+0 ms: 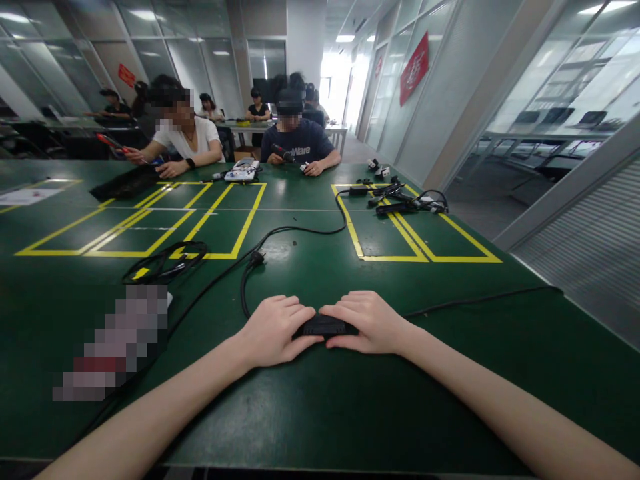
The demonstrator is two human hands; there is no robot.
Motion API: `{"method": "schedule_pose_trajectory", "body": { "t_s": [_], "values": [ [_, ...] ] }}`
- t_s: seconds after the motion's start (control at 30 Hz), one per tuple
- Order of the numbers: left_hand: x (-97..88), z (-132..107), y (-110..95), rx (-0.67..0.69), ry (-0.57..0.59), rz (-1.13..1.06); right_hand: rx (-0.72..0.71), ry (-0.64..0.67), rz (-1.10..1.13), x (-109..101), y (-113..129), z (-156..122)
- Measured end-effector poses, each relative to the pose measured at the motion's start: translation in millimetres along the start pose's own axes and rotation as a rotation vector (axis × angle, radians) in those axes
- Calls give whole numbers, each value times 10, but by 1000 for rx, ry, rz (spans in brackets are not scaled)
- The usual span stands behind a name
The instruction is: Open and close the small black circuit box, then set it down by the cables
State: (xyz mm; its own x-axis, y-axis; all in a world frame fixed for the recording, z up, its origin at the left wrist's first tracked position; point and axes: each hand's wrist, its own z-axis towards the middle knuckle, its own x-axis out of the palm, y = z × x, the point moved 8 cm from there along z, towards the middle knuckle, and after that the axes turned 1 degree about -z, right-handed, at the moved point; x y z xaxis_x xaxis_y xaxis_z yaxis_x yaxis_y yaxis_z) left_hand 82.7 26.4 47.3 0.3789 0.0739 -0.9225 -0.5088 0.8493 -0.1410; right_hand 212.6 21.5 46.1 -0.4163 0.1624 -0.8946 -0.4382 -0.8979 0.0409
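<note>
A black power adapter point(324, 325) lies low over the green table point(280, 413), gripped at both ends. My left hand point(280, 330) is closed on its left end, thumb along the near side and fingers over the top. On the right end, my right hand point(367, 323) holds it the same way, and the two thumbs nearly meet. A black cord runs from behind my left hand to a plug point(257, 259) on the table. Another black cord point(480, 300) stretches off to the right from beside my right hand. Both ends of the adapter are covered by my fingers.
A coiled black cable point(167, 263) lies to the left, near a blurred-out object point(117, 347). One long cord point(280, 230) crosses the table. Yellow tape rectangles mark the surface, and a heap of black cables point(400, 200) sits at the far right. Two people work across the table.
</note>
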Motion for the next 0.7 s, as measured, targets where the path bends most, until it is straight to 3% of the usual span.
{"method": "schedule_pose_trajectory", "body": {
  "t_s": [0.23, 0.33, 0.53, 0.7],
  "values": [
    [-15, -14, -16, -31, -49, 1, -44, -18, -83, -1, 32, -10],
    [16, -18, -31, -2, -26, 25, -9, 8, -5, 13, -7, -9],
    [1, -3, -68, 86, -37, 80, 256, 106, 487, 44, -164, -39],
    [5, -13, -100, 128, -29, 123, 529, 247, 1124, 194, -171, -98]
  ]
}}
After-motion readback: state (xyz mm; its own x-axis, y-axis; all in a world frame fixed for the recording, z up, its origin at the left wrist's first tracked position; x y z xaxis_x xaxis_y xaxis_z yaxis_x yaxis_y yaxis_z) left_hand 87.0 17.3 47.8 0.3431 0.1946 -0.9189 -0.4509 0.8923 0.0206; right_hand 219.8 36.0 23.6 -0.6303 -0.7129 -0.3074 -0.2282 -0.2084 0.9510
